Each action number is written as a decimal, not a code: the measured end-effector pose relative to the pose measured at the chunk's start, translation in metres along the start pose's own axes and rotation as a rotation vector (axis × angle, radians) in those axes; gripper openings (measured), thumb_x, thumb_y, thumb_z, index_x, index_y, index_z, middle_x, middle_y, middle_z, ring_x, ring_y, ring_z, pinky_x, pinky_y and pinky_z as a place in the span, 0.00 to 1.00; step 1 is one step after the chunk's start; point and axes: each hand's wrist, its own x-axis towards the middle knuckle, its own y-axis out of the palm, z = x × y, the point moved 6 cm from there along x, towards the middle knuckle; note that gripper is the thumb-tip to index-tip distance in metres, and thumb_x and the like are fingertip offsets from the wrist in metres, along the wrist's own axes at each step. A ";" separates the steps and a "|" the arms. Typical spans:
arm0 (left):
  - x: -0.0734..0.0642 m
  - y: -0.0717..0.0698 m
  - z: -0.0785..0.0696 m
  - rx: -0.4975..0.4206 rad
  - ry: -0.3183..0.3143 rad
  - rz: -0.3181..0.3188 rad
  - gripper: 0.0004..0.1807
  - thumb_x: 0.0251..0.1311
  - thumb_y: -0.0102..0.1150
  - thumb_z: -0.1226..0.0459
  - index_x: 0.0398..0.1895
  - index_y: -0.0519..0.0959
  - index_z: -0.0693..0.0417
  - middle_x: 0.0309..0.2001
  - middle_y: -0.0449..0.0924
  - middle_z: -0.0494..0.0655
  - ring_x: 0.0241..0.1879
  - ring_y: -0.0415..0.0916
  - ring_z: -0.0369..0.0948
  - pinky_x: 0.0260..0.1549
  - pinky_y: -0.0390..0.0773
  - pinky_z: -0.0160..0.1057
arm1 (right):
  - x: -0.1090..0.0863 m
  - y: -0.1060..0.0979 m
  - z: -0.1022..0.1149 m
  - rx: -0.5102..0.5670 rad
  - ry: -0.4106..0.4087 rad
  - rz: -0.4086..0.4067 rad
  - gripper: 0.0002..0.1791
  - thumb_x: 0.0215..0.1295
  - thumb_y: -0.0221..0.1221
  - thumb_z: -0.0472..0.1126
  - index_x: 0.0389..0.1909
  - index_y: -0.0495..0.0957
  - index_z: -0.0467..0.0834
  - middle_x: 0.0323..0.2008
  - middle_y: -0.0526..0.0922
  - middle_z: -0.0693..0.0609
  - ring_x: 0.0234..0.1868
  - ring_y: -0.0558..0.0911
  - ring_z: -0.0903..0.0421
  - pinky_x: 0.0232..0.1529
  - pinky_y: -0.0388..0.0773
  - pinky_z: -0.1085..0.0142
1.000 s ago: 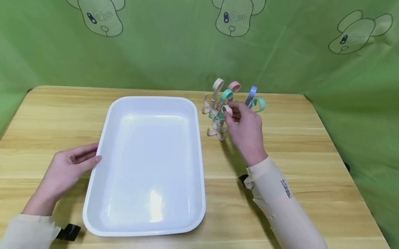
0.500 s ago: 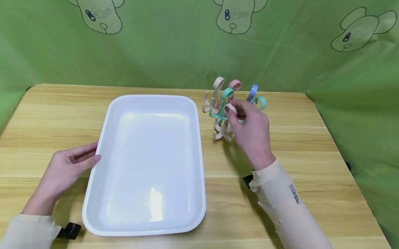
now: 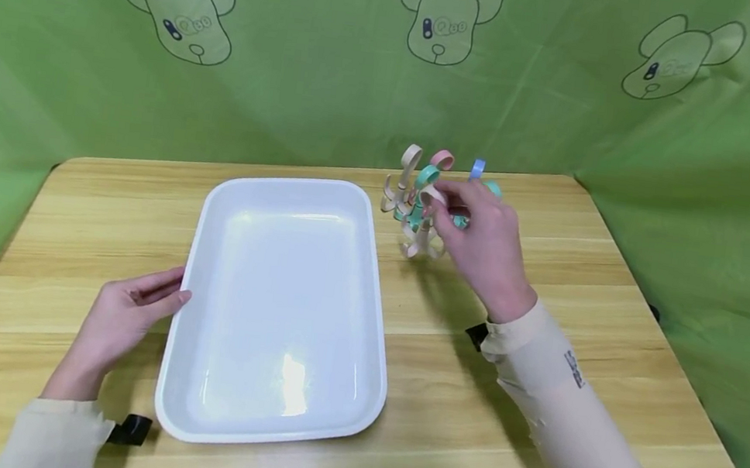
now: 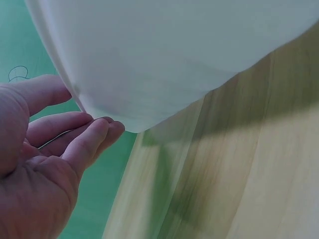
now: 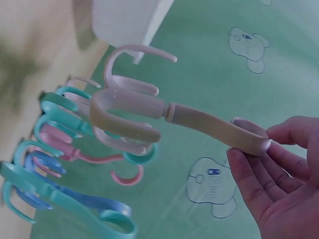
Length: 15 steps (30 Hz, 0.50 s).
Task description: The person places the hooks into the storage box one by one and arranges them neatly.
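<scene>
My right hand [image 3: 487, 236] pinches the curled end of a beige multi-prong hanging hook [image 5: 209, 127] between thumb and fingers. Its prongs hang downward in the head view, beside the other hooks. Behind it stand another beige hook [image 3: 409, 162], a teal hook [image 3: 427, 176], a pink hook [image 3: 442, 158] and a blue hook [image 3: 477, 169]; a second teal hook [image 5: 92, 211] shows in the right wrist view, and my hand partly hides it in the head view. My left hand [image 3: 126, 317] holds the left rim of a white rectangular tray [image 3: 280, 316], thumb over the edge and fingers along the outer wall.
A light wooden table [image 3: 509, 453] carries everything. Green curtain [image 3: 307, 101] with printed bear heads rises along its back and sides. The hooks are clustered near the back edge, just right of the tray.
My right hand has shifted slightly right and up, carrying the beige hook with it; its prongs have moved right too. My left hand and the tray stay in place.
</scene>
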 end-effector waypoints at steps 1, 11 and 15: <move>0.000 0.000 0.000 -0.001 0.001 -0.001 0.33 0.64 0.64 0.52 0.65 0.72 0.64 0.60 0.74 0.60 0.51 0.76 0.30 0.45 0.76 0.28 | 0.002 -0.002 0.003 -0.002 -0.024 -0.002 0.09 0.63 0.64 0.29 0.43 0.82 0.32 0.37 0.84 0.43 0.35 0.83 0.52 0.36 0.83 0.61; 0.000 0.001 0.001 -0.016 0.008 -0.003 0.33 0.64 0.64 0.53 0.65 0.71 0.65 0.60 0.74 0.61 0.52 0.76 0.31 0.45 0.76 0.28 | 0.031 -0.010 0.022 0.051 -0.074 0.044 0.08 0.65 0.60 0.29 0.44 0.82 0.33 0.38 0.83 0.47 0.39 0.82 0.57 0.41 0.81 0.67; 0.000 0.002 0.002 -0.025 0.015 -0.005 0.33 0.64 0.64 0.53 0.65 0.71 0.66 0.60 0.74 0.61 0.51 0.76 0.30 0.45 0.77 0.29 | 0.042 -0.004 0.025 0.078 -0.089 0.104 0.09 0.66 0.61 0.30 0.45 0.82 0.34 0.39 0.83 0.48 0.41 0.81 0.57 0.44 0.80 0.68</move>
